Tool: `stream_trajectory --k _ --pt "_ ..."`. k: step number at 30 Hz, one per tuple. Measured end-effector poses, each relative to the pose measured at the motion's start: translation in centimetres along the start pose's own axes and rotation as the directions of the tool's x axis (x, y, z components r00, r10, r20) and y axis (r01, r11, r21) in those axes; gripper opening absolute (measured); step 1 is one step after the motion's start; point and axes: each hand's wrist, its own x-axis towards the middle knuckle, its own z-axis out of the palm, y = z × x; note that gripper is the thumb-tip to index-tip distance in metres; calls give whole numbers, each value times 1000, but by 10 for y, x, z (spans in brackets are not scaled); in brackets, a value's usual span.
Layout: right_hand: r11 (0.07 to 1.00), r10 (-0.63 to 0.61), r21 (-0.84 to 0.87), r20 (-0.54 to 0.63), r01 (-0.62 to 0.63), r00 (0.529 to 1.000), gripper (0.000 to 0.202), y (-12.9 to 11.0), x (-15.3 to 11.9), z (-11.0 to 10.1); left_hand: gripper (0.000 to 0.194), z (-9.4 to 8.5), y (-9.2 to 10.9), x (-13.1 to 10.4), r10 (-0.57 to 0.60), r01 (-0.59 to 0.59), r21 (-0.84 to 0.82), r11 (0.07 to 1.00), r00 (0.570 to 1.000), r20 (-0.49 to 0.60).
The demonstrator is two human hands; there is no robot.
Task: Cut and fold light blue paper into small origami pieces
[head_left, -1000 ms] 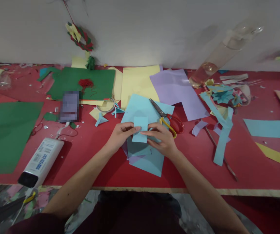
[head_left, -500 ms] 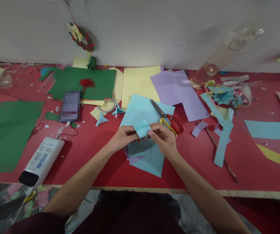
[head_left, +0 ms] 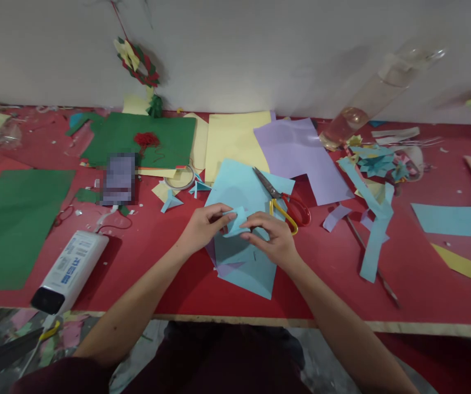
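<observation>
A small piece of light blue paper point(head_left: 236, 221), creased and partly folded, is held up between my two hands. My left hand point(head_left: 203, 227) pinches its left side between thumb and fingers. At its right edge, my right hand point(head_left: 273, 238) has thumb and forefinger close together on the paper. Beneath lie larger light blue sheets point(head_left: 243, 273). Scissors point(head_left: 280, 198) with red and yellow handles rest on the sheet just beyond my right hand. Small folded blue paper pieces point(head_left: 171, 202) lie to the left, beside a roll of clear tape point(head_left: 179, 178).
Purple paper point(head_left: 301, 156), yellow paper point(head_left: 237, 142) and green sheets point(head_left: 161, 131) line the back. A bottle point(head_left: 362, 104) leans against the wall. A phone point(head_left: 119, 179) is cabled to a white power bank point(head_left: 71, 271). A pencil point(head_left: 373, 262) lies among blue strips at right.
The small blue paper has been turned and bent between my fingers. My left hand has shifted slightly, its fingers now further over the paper, and my right hand has changed its grip on the edge.
</observation>
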Motion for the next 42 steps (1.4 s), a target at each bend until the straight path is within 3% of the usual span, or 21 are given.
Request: stream_trajectory --k 4,9,12,17,20,24,29,35,39,42 --pt "936 -274 -175 180 305 945 17 8 2 -6 33 -9 1 1 -26 25 18 1000 996 86" --pt "903 -339 -184 248 388 907 19 14 3 -9 34 -13 0 2 -46 40 40 998 988 149" --pt "924 -314 -138 257 356 914 17 14 4 -9 31 -12 0 2 -44 35 58 998 986 163" --pt "998 -58 3 206 59 977 7 11 5 -7 29 -11 -1 2 -15 2 94 996 990 144" --pt "998 48 28 125 -51 991 16 7 4 -3 22 -9 -1 1 10 -23 110 994 994 112" --pt "973 201 109 20 -202 979 18 5 -1 6 13 -8 0 -1 36 -47 136 990 996 86" --pt "920 354 192 -32 -342 935 22 7 -4 12 18 -6 0 -3 58 -71 181 981 996 72" --pt "915 357 202 -1 -349 934 23 5 -3 8 19 -2 -1 -3 113 -109 228 967 994 -2" --pt "977 197 66 97 -204 976 16 1 1 1 27 -4 -1 -2 129 -106 254 961 989 -73" --pt "995 100 -19 140 -98 985 17 -1 3 -3 28 -6 -2 -2 147 -123 281 952 987 -66"
